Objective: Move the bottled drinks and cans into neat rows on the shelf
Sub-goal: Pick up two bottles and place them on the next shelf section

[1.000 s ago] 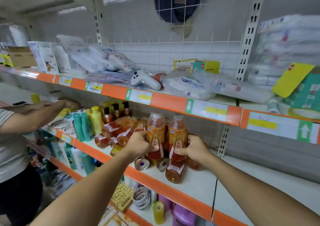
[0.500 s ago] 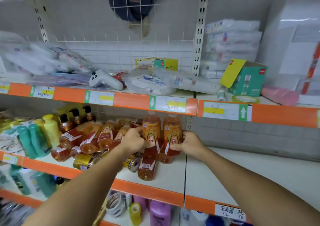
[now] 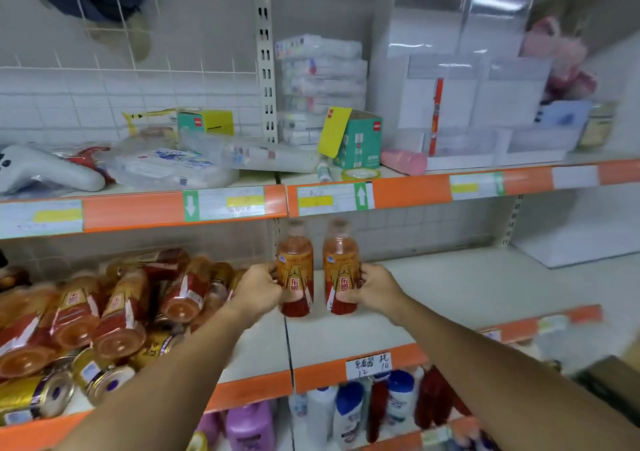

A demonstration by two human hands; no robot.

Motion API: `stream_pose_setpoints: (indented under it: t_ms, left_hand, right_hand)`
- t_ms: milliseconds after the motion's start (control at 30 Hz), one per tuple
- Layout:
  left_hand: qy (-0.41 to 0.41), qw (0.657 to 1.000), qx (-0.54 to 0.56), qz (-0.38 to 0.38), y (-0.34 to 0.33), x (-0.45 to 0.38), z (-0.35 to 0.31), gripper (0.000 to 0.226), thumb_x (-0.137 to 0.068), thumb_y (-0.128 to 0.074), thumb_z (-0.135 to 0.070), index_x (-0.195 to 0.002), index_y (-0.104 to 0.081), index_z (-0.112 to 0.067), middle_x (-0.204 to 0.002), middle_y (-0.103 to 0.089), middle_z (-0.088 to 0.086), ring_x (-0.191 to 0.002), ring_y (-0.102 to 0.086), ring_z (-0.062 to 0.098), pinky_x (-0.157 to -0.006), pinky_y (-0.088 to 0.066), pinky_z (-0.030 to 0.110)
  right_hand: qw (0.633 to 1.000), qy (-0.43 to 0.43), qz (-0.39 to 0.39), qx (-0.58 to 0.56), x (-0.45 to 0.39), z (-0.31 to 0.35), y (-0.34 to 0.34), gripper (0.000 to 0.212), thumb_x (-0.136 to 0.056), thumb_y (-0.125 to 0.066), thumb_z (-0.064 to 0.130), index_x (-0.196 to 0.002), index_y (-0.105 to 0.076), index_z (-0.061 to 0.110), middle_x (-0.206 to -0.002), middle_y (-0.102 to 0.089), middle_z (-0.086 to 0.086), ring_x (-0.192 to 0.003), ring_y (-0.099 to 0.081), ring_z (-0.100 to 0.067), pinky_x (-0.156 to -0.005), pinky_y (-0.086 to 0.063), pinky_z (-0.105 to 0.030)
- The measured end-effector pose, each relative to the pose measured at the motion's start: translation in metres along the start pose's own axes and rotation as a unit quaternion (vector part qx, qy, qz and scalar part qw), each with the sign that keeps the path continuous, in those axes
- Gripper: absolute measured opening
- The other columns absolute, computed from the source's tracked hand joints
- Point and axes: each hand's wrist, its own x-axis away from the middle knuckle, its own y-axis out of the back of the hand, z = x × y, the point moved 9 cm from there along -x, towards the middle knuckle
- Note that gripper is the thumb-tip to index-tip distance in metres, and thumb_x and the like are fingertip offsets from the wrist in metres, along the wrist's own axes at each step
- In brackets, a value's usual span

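Note:
Each of my hands holds an upright orange drink bottle with a red and gold label. My left hand point(image 3: 258, 289) grips the left bottle point(image 3: 295, 267). My right hand point(image 3: 372, 286) grips the right bottle point(image 3: 340, 265). Both bottles are side by side near the seam at the left end of the white middle shelf point(image 3: 450, 284). To the left, a jumbled pile of the same bottles point(image 3: 121, 312) lies on its side, with gold cans point(image 3: 45, 391) lying at the front edge.
The upper shelf point(image 3: 412, 191) carries packets, a green box point(image 3: 360, 139), and white boxes. The lower shelf holds white and purple bottles point(image 3: 346, 416). A steel upright point(image 3: 265, 52) divides the two bays.
Both hands have carried the two upright bottles to the right, away from the pile and over to the bare right-hand bay. The view has swung right with them.

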Motion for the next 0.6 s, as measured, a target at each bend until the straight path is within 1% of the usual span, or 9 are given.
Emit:
stream_pose_setpoints:
  t_ms: [67, 200, 233, 300, 367, 433, 533, 600]
  left_hand:
    - [-0.005, 1.000, 0.000, 0.027, -0.022, -0.004, -0.004, 0.044, -0.066, -0.091, 0.000, -0.099, -0.075, -0.024, -0.093, -0.079, -0.011, -0.094, -0.074, 0.010, -0.088, -0.055, 0.033]
    - [-0.022, 0.997, 0.005, 0.071, -0.070, -0.009, -0.020, 0.045, -0.066, -0.090, 0.002, -0.097, -0.074, -0.027, -0.091, -0.078, -0.017, -0.084, -0.072, -0.001, -0.082, -0.054, 0.027]
    - [-0.023, 0.996, 0.009, 0.082, -0.083, -0.010, -0.024, 0.045, -0.066, -0.090, 0.002, -0.096, -0.074, -0.027, -0.090, -0.078, -0.018, -0.084, -0.072, -0.001, -0.081, -0.054, 0.027]
    - [-0.025, 0.994, 0.018, 0.101, -0.108, -0.013, -0.033, 0.044, -0.066, -0.089, 0.004, -0.095, -0.074, -0.026, -0.091, -0.078, -0.014, -0.088, -0.073, 0.004, -0.082, -0.054, 0.029]
    - [-0.033, 0.992, 0.019, 0.117, -0.134, -0.015, -0.044, 0.042, -0.066, -0.089, 0.004, -0.094, -0.075, -0.025, -0.091, -0.078, -0.011, -0.092, -0.072, 0.009, -0.077, -0.054, 0.027]
    - [-0.040, 0.990, 0.019, 0.134, -0.161, -0.015, -0.055, 0.042, -0.066, -0.089, 0.003, -0.094, -0.075, -0.024, -0.091, -0.078, -0.011, -0.092, -0.071, 0.008, -0.073, -0.053, 0.023]
    - [-0.048, 0.987, 0.022, 0.153, -0.199, -0.015, -0.069, 0.041, -0.066, -0.090, 0.003, -0.095, -0.075, -0.022, -0.094, -0.079, -0.009, -0.093, -0.071, 0.008, -0.077, -0.054, 0.026]
    - [-0.051, 0.985, 0.026, 0.161, -0.224, -0.013, -0.078, 0.042, -0.067, -0.089, 0.004, -0.096, -0.075, -0.022, -0.094, -0.079, -0.009, -0.092, -0.071, 0.006, -0.074, -0.053, 0.023]
  right_hand:
    - [1.000, -0.012, -0.026, 0.004, 0.012, -0.010, 0.021, 0.042, -0.067, -0.089, 0.006, -0.104, -0.072, 0.017, -0.103, -0.076, 0.003, -0.095, -0.072, -0.013, -0.092, -0.057, -0.039]
    - [0.997, -0.034, -0.071, 0.019, 0.035, -0.029, 0.065, 0.048, -0.067, -0.090, 0.008, -0.111, -0.071, 0.015, -0.105, -0.076, 0.004, -0.096, -0.072, -0.012, -0.095, -0.056, -0.041]
    - [0.996, -0.040, -0.082, 0.022, 0.041, -0.034, 0.076, 0.049, -0.067, -0.090, 0.008, -0.111, -0.070, 0.014, -0.107, -0.076, 0.003, -0.098, -0.071, -0.013, -0.096, -0.056, -0.042]
    - [0.993, -0.047, -0.106, 0.029, 0.053, -0.042, 0.099, 0.050, -0.066, -0.091, 0.010, -0.112, -0.070, 0.014, -0.108, -0.075, 0.001, -0.101, -0.071, -0.016, -0.097, -0.055, -0.044]
    - [0.990, -0.048, -0.129, 0.031, 0.064, -0.049, 0.123, 0.047, -0.066, -0.091, 0.010, -0.109, -0.072, 0.015, -0.107, -0.076, 0.000, -0.101, -0.071, -0.018, -0.097, -0.055, -0.045]
    - [0.988, -0.051, -0.144, 0.027, 0.075, -0.057, 0.146, 0.042, -0.066, -0.091, 0.009, -0.101, -0.073, 0.021, -0.103, -0.077, 0.004, -0.099, -0.072, -0.016, -0.096, -0.056, -0.045]
    - [0.985, -0.056, -0.161, 0.025, 0.091, -0.069, 0.182, 0.040, -0.064, -0.091, 0.009, -0.098, -0.074, 0.025, -0.097, -0.078, 0.008, -0.094, -0.073, -0.013, -0.093, -0.057, -0.044]
    - [0.982, -0.061, -0.178, 0.028, 0.101, -0.076, 0.206, 0.040, -0.063, -0.091, 0.010, -0.097, -0.075, 0.024, -0.094, -0.078, 0.009, -0.091, -0.074, -0.012, -0.091, -0.058, -0.043]
